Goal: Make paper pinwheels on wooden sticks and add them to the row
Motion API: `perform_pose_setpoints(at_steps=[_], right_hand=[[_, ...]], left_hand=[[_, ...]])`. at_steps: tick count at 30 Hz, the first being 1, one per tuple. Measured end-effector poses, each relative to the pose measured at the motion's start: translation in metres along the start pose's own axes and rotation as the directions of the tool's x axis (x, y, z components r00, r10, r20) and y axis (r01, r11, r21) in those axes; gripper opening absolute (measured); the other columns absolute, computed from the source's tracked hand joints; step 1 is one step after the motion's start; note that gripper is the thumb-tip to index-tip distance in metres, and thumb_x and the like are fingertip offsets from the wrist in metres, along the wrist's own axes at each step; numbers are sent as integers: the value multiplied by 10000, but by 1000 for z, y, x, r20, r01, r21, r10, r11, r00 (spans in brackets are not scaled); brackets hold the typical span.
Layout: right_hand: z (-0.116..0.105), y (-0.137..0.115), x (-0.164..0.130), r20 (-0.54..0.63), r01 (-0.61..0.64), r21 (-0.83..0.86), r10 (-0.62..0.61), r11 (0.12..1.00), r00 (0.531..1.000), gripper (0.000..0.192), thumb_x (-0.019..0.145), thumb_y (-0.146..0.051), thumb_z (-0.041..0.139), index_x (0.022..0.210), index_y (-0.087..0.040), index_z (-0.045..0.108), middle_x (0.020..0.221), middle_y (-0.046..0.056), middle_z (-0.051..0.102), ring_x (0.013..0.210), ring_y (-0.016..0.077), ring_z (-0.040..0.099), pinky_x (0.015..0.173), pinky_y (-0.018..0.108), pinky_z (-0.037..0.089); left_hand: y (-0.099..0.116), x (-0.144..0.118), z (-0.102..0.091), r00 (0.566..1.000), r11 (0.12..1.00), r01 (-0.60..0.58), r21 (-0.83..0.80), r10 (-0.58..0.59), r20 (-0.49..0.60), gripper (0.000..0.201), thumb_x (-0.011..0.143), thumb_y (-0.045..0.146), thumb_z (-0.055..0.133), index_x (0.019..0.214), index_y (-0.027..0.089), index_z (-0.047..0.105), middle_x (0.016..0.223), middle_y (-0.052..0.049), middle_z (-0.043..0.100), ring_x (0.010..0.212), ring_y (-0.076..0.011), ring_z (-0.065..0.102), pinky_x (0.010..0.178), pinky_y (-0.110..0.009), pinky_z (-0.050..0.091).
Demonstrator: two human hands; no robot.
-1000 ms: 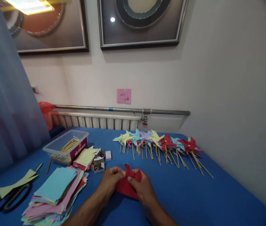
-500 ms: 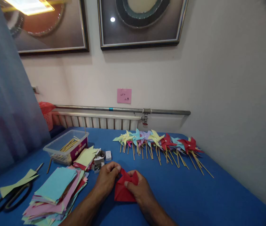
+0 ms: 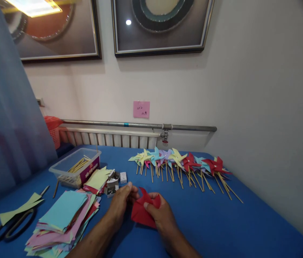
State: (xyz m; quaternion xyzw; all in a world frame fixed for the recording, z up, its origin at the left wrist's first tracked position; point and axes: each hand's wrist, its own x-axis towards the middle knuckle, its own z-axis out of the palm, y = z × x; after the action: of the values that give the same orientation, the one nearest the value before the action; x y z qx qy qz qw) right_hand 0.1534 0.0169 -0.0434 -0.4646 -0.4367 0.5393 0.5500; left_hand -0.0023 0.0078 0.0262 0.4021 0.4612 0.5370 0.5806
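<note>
1. The right hand [image 3: 160,215] has its grip pinched on the red paper [image 3: 142,212], thumb on top of a folded flap near the middle, fingers underneath.
2. The left hand [image 3: 121,202] meets the same sheet at its upper left edge; its fingertips are curled there, but whether that grip is clenched on the paper or on something small cannot be told.
3. The red paper sits low at the centre of the view, just above the blue counter [image 3: 221,222], between the two hands. It is a cut square partly folded: pointed flaps are bent toward the centre and one tip stands up.
4. Just left of the hands lies a loose stack of coloured paper squares [image 3: 62,218], with a pale blue sheet on top and pink, green and red beneath.
5. Beyond it are small open boxes of pins [image 3: 113,184], a pile of yellow-green sheets [image 3: 97,178] and a clear plastic tub [image 3: 73,166] holding wooden sticks.
6. Scissors [image 3: 9,224] lie at the far left, under a strip of green paper.
7. A row of finished pinwheels [image 3: 178,161] on sticks lies along the far side of the counter.
8. Behind runs a grey pipe [image 3: 140,125] over a radiator, with a pink note [image 3: 141,109] on the white wall, two framed pictures above and a blue curtain [image 3: 3,125] at the left.
</note>
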Motion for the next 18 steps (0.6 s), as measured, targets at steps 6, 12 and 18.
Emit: perform_pose_setpoints(at_steps=[6,12,18], right_hand=[[-4,-7,0,-48,15,-12,-16,1000,999,341,607,-411,810,866,-240,669,727,18,762,665,253,704,637,344,539],[-2,-5,-1,-82,20,-18,-22,1000,996,311,621,-401,804,856,-244,673,739,16,779,679,256,725,634,340,548],[0,-17,-6,-72,-3,74,8,997,997,349,605,-374,863,867,-239,677,758,16,799,684,247,742,668,342,578]], left_hand=[[-9,-2,8,993,998,18,57,-24,112,517,580,613,892,666,176,629,565,32,589,525,-110,463,575,-254,340],[-13,1,9,994,995,58,80,-65,87,395,487,437,909,626,182,642,555,13,641,505,-118,503,572,-260,359],[-25,8,6,997,998,32,60,-36,67,385,496,433,897,607,166,643,541,7,637,500,-108,493,554,-245,333]])
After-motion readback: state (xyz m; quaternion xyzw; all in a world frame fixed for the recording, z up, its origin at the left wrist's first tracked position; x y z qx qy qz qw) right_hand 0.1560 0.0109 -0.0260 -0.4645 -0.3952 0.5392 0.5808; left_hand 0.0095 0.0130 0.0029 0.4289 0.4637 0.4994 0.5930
